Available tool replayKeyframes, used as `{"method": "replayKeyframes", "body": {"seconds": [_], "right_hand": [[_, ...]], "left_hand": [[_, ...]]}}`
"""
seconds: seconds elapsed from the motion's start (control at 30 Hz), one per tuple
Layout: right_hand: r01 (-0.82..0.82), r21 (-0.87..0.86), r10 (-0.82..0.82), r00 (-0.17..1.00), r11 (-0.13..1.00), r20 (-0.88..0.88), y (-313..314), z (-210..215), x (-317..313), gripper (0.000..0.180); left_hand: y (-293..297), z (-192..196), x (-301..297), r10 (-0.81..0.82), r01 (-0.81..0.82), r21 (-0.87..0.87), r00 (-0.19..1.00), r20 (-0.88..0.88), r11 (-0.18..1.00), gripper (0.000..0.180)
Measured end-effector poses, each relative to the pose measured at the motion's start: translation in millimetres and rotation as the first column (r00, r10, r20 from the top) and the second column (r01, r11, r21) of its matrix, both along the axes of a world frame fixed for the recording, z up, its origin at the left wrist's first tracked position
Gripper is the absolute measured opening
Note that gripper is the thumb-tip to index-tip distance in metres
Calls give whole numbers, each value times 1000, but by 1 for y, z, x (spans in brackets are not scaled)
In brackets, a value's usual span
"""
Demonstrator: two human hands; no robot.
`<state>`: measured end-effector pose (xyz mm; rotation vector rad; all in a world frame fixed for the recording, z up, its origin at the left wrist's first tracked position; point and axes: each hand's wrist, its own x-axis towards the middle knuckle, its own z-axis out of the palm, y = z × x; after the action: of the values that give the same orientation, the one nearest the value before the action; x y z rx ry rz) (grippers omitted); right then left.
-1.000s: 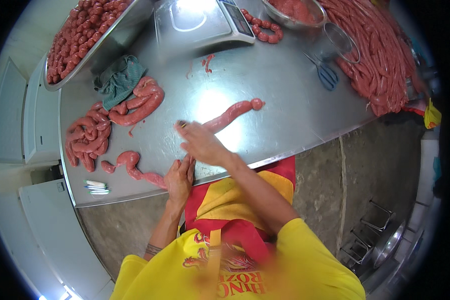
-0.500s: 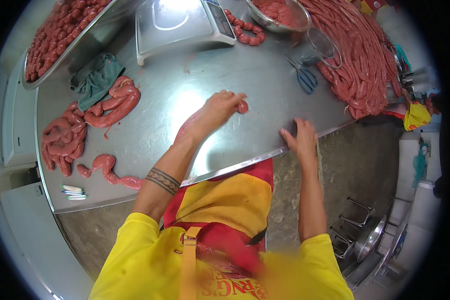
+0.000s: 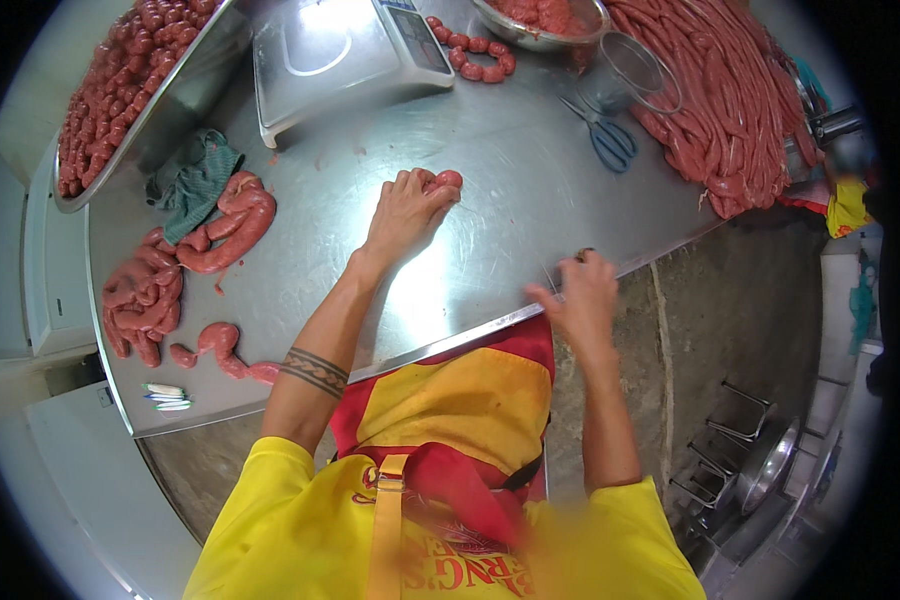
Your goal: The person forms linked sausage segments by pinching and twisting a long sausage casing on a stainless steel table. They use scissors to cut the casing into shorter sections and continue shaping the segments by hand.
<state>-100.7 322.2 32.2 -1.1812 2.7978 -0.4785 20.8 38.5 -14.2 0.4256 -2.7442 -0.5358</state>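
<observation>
My left hand (image 3: 402, 215) is closed round a sausage (image 3: 448, 180) on the steel table, and its rounded red end pokes out past my thumb and fingers. To the left, a raw sausage length (image 3: 220, 346) runs toward my left forearm and goes out of sight behind it. My right hand (image 3: 588, 300) hovers at the table's front edge with thumb and fingers apart. It is slightly blurred, and a small dark spot shows at its fingertips that I cannot make out. Blue-handled scissors (image 3: 611, 143) lie farther back, apart from both hands.
Sausage coils (image 3: 145, 300) and a green cloth (image 3: 195, 185) lie left, near white-and-green markers (image 3: 167, 397). A tray (image 3: 185, 95) of linked sausages, a scale (image 3: 345, 65), a linked ring (image 3: 482, 72), a meat bowl (image 3: 597, 32), a clear container (image 3: 610, 80) and a long sausage heap (image 3: 715, 110) stand behind.
My left hand has shifted a little left and away with the sausage end. The right hand has moved slightly left and toward me. The whole view has shifted slightly too.
</observation>
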Motion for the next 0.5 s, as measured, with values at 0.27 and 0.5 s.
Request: {"method": "replayKeyframes", "body": {"seconds": [0.27, 0.5], "right_hand": [[461, -359, 49, 559, 811, 828, -23, -50, 13, 26], [568, -817, -18, 820, -99, 572, 151, -6, -94, 57]], "left_hand": [[3, -5, 4, 27, -30, -76, 999, -33, 997, 19], [3, -4, 3, -7, 10, 23, 991, -136, 1000, 10]]}}
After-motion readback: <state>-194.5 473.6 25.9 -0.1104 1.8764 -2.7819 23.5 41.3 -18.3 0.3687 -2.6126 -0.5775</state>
